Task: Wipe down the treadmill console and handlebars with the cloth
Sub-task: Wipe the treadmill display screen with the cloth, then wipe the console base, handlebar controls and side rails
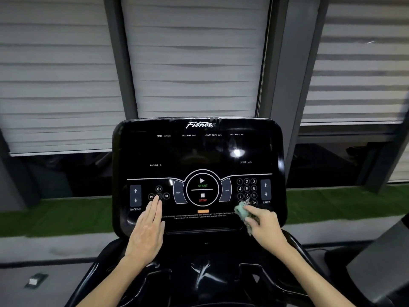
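Observation:
The black treadmill console (199,151) fills the middle of the head view, its glossy screen dark above the START and STOP buttons. My left hand (147,227) lies flat on the console's lower left, with straight fingers reaching the media buttons. My right hand (264,227) grips a bunched green cloth (242,212) against the lower right of the console, just under the number keypad. The black handlebars (294,244) curve out below the console, mostly hidden by my forearms.
Closed grey blinds (194,56) and dark window frames stand behind the console. A strip of green artificial turf (55,216) runs along the floor beyond it. A grey machine part (385,258) sits at the right edge, and a small dark object (35,281) lies on the floor at left.

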Demonstrator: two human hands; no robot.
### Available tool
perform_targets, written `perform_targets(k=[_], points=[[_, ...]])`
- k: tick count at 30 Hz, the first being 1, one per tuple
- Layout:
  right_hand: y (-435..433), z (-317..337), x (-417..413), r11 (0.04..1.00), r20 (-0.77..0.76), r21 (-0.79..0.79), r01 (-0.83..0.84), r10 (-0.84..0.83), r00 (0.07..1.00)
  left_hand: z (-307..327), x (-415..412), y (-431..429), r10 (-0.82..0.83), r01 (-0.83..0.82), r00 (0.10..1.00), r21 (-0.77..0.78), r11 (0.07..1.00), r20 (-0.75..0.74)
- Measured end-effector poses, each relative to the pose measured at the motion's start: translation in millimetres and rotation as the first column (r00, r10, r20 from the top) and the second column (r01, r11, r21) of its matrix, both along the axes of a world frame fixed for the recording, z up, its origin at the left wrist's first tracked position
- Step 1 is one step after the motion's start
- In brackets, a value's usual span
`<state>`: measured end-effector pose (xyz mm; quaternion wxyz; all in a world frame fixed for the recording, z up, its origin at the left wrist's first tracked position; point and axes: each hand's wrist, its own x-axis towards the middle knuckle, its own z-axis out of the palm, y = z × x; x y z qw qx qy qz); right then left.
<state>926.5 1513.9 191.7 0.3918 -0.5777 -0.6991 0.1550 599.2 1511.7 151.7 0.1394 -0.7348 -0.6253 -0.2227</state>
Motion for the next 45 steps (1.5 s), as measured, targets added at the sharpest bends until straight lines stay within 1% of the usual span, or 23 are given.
perform_targets(k=[1,2,3,5,7,9,11,12,13,15,18,19,20,22,26,29,32,35,37,40,42,43,45], points=[[0.6,9.5,-7.5,0.999,-0.115,-0.038,-0.021,0.017,0.993,6.1,6.6,-0.6,-0.042,0.042,0.998,0.011,0.999,0.035],[1.9,18.1,-14.6,0.993,-0.242,-0.091,-0.069,0.045,0.969,14.6,14.8,-1.9,-0.106,0.104,0.988,0.029,0.994,0.112],[1.9,26.7,-22.0,0.980,-0.383,-0.138,-0.145,0.082,0.920,23.5,23.7,-2.4,-0.166,0.160,0.961,0.046,0.986,0.221],[1.2,42.1,-35.9,0.935,-0.629,-0.191,-0.297,0.116,0.769,45.5,42.2,-4.5,-0.220,0.237,0.850,0.027,0.971,0.479],[-1.3,56.3,-47.8,0.881,-0.767,-0.218,-0.421,0.112,0.631,66.1,60.0,-5.9,-0.185,0.280,0.687,-0.022,0.960,0.702],[-2.9,66.5,-57.4,0.826,-0.845,-0.210,-0.523,0.115,0.522,81.2,74.4,-8.4,-0.119,0.349,0.531,-0.088,0.933,0.839],[-4.4,70.1,-64.9,0.784,-0.892,-0.192,-0.590,0.111,0.438,89.5,84.5,-11.7,-0.087,0.412,0.443,-0.116,0.904,0.892],[-4.5,69.7,-68.2,0.767,-0.907,-0.186,-0.614,0.106,0.407,92.2,88.2,-13.5,-0.077,0.430,0.418,-0.123,0.895,0.905],[-5.2,69.1,-71.6,0.748,-0.918,-0.178,-0.640,0.109,0.382,94.4,90.5,-15.8,-0.068,0.431,0.412,-0.129,0.893,0.908],[-8.7,66.8,-78.3,0.699,-0.937,-0.164,-0.696,0.109,0.331,95.6,91.7,-19.8,-0.048,0.392,0.413,-0.129,0.911,0.910],[-15.0,63.2,-84.0,0.636,-0.968,-0.138,-0.760,0.076,0.239,94.6,87.8,-24.2,0.001,0.316,0.378,-0.131,0.940,0.926],[-17.0,62.1,-85.5,0.628,-0.965,-0.126,-0.768,0.103,0.243,94.1,86.1,-25.8,0.008,0.286,0.393,-0.131,0.949,0.920],[-18.4,60.3,-87.0,0.634,-0.947,-0.127,-0.763,0.150,0.283,94.1,84.0,-27.4,0.009,0.256,0.420,-0.128,0.958,0.908],[-20.3,54.8,-92.2,0.680,-0.892,-0.162,-0.715,0.209,0.401,93.2,77.6,-30.0,0.024,0.223,0.457,-0.141,0.965,0.889],[-20.7,45.1,-103.9,0.766,-0.785,-0.216,-0.606,0.233,0.574,90.4,56.4,-34.0,0.059,0.328,0.439,-0.221,0.919,0.896],[-20.0,41.9,-114.9,0.783,-0.687,-0.233,-0.576,0.286,0.668,94.3,34.7,-36.6,0.078,0.426,0.451,-0.291,0.857,0.889],[-16.6,38.0,-134.7,0.796,-0.651,-0.256,-0.549,0.278,0.706,94.3,11.0,-36.9,0.104,0.438,0.524,-0.373,0.818,0.845],[-13.2,37.1,-168.4,0.829,-0.630,-0.256,-0.497,0.247,0.736,89.4,-19.5,-36.3,0.136,0.373,0.605,-0.431,0.822,0.784],[-10.6,36.5,-194.8,0.855,-0.598,-0.248,-0.455,0.234,0.767,85.9,-41.6,-33.4,0.128,0.340,0.654,-0.442,0.830,0.745],[-2.5,36.5,-229.7,0.912,-0.516,-0.219,-0.346,0.193,0.834,84.0,-73.9,-26.7,0.105,0.296,0.695,-0.415,0.860,0.712],[1.1,37.4,-247.5,0.927,-0.523,-0.200,-0.317,0.173,0.835,80.3,-95.3,-21.7,0.083,0.276,0.706,-0.381,0.883,0.704],[2.0,38.4,-254.4,0.926,-0.534,-0.190,-0.327,0.182,0.826,78.2,-105.0,-20.2,0.076,0.283,0.697,-0.371,0.884,0.713],[3.0,39.3,-267.5,0.911,-0.556,-0.194,-0.365,0.204,0.806,72.9,-121.6,-17.6,0.092,0.307,0.634,-0.359,0.881,0.768]])
